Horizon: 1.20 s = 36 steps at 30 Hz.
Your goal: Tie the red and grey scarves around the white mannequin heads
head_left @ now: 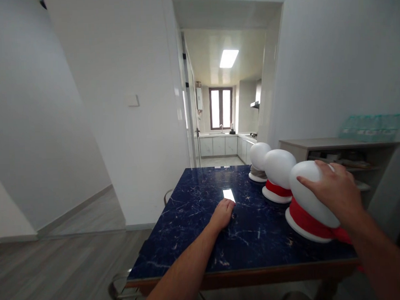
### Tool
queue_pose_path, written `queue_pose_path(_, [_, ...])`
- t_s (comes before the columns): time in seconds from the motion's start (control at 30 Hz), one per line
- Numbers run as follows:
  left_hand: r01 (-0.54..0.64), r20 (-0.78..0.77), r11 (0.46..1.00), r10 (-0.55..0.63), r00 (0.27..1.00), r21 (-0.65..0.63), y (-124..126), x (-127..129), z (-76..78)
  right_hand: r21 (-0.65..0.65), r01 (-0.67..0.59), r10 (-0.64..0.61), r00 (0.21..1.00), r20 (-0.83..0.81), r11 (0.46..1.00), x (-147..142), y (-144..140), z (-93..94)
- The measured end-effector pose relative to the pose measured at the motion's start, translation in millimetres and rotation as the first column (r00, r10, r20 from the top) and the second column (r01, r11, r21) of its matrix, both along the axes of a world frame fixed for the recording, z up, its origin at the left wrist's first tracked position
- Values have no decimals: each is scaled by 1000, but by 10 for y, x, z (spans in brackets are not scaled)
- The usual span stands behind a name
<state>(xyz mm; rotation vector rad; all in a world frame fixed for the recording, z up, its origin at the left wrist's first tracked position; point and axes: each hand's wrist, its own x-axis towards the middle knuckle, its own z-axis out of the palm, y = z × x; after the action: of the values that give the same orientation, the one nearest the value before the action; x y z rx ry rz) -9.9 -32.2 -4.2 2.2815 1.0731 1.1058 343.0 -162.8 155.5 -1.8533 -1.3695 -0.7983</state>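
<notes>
Three white mannequin heads stand in a row along the right side of a dark blue marble table (197, 238). The nearest head (310, 202) wears a red scarf (305, 222) around its neck. My right hand (334, 190) grips the top of this head. The middle head (278, 168) also has a red scarf, and the far head (259, 156) has a brownish one. My left hand (222, 214) rests on the tabletop with its fingers curled, holding nothing, well left of the heads.
A grey shelf unit (339, 144) with a teal box (369, 127) on top stands behind the heads at the right. A doorway ahead opens to a kitchen (224, 144). A chair back (120, 290) shows at the table's near left corner. Wooden floor lies to the left.
</notes>
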Motion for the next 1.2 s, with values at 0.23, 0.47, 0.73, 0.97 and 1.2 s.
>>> queue_pose_path(0.23, [-50, 106, 998, 53, 993, -32, 37, -3, 16, -7, -105, 105, 994, 33, 994, -608, -156, 112])
queue_pose_path(0.47, [-348, 311, 934, 355, 882, -79, 111, -105, 110, -6, -321, 320, 946, -44, 947, -1560, 348, 189])
queue_pose_path(0.73, [-563, 346, 800, 599, 722, -210, 213, -256, 134, -57, -369, 356, 920, -164, 928, -2428, 1144, 469])
queue_pose_path(0.97, [-566, 169, 780, 616, 769, -268, 283, -227, 67, -124, -303, 268, 933, -239, 945, -2771, 1562, 293])
queue_pose_path(1.2, [-472, -24, 852, 480, 877, -226, 167, -127, -5, -158, -276, 236, 944, -231, 948, -2821, 1596, 126])
